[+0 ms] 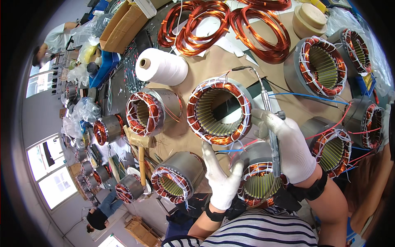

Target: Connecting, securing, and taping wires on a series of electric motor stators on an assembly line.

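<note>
A motor stator (pixel 245 94) stands in front of me, with copper windings laced in white cord around its bore. My right hand (pixel 288 144), in a white glove, is closed around a slim torch (pixel 272 140) with a knob and a thin bent neck. The torch tip reaches above the stator's top rim; no flame shows. My left hand (pixel 222 177), also gloved, has its fingers stretched toward the lower edge of the windings and its thumb apart. Whether the fingertips touch the windings, I cannot tell. Blue and red lead wires (pixel 247 146) run between my hands.
Several other wound stators (pixel 177 179) surround this one. A white thread cone (pixel 161 66), copper wire coils (pixel 205 29) and a cardboard box (pixel 123 26) lie farther back. A wooden mallet (pixel 140 142) is at left. Another person's arm (pixel 376 181) shows at the right edge.
</note>
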`<control>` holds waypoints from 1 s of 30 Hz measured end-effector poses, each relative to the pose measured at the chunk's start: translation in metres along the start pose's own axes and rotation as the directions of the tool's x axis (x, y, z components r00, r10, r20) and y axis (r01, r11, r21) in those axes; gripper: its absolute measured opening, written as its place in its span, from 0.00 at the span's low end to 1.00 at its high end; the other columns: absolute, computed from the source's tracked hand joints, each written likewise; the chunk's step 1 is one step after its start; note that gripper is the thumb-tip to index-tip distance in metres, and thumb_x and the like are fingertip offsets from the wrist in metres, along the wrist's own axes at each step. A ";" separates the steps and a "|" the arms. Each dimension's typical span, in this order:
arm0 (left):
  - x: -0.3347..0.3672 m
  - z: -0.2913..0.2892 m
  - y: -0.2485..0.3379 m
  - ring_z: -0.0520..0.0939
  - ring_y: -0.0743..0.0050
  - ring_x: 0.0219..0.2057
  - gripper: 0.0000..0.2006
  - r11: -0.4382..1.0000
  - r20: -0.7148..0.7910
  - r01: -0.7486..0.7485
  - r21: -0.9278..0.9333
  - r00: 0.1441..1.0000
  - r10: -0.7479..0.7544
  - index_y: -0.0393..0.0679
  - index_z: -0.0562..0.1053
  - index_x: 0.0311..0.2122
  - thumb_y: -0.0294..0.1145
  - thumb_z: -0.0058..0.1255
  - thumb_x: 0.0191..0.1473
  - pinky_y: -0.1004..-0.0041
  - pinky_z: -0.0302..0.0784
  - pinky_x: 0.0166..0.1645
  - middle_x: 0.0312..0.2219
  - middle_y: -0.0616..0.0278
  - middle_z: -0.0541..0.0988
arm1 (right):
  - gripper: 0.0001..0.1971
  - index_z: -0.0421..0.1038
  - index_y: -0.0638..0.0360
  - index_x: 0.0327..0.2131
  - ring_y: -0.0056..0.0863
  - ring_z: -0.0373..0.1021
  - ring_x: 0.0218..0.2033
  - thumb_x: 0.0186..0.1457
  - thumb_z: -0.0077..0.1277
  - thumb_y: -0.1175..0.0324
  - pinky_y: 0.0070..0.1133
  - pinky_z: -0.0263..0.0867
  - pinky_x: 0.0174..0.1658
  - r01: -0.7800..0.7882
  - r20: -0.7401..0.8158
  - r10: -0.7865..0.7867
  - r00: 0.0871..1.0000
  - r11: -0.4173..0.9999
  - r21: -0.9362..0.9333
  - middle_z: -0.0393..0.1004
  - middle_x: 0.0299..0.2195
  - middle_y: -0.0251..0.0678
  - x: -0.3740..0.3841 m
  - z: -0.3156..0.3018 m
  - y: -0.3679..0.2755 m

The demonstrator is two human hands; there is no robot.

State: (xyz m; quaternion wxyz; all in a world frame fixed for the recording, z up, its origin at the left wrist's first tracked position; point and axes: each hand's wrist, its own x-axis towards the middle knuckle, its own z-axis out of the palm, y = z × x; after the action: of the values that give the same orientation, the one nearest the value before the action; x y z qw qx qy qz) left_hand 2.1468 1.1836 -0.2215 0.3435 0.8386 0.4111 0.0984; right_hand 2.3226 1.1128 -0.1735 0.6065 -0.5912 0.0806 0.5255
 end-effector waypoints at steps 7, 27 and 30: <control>-0.001 0.001 -0.002 0.63 0.48 0.57 0.41 0.999 0.002 0.009 -0.031 1.000 -0.009 0.29 0.47 0.59 0.24 0.53 0.40 0.64 0.55 0.60 0.55 0.36 0.58 | 0.16 0.66 0.60 0.26 0.18 0.63 0.22 0.57 0.37 0.58 0.17 0.60 0.27 -0.007 -0.023 0.006 1.000 0.998 -0.057 0.64 0.21 0.30 -0.001 0.001 -0.002; -0.001 0.001 0.001 0.62 0.47 0.58 0.41 1.000 0.005 0.022 -0.018 1.000 -0.022 0.29 0.47 0.59 0.24 0.52 0.40 0.64 0.55 0.61 0.55 0.35 0.58 | 0.15 0.65 0.61 0.26 0.19 0.64 0.22 0.57 0.37 0.59 0.18 0.61 0.27 -0.055 -0.010 0.055 0.998 0.998 0.024 0.64 0.22 0.31 0.000 0.002 -0.002; -0.001 0.001 0.000 0.62 0.47 0.58 0.41 1.000 0.008 0.018 -0.017 1.000 -0.018 0.28 0.47 0.59 0.24 0.52 0.40 0.64 0.55 0.61 0.55 0.35 0.57 | 0.16 0.65 0.61 0.26 0.20 0.65 0.22 0.57 0.37 0.59 0.18 0.61 0.27 -0.083 -0.039 0.085 0.996 0.995 0.049 0.64 0.22 0.31 0.000 0.003 -0.002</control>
State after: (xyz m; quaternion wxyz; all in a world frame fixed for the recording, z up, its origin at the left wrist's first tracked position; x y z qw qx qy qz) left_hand 2.1468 1.1823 -0.2220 0.3530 0.8323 0.4166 0.0956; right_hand 2.3225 1.1153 -0.1713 0.5959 -0.5835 0.1299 0.5362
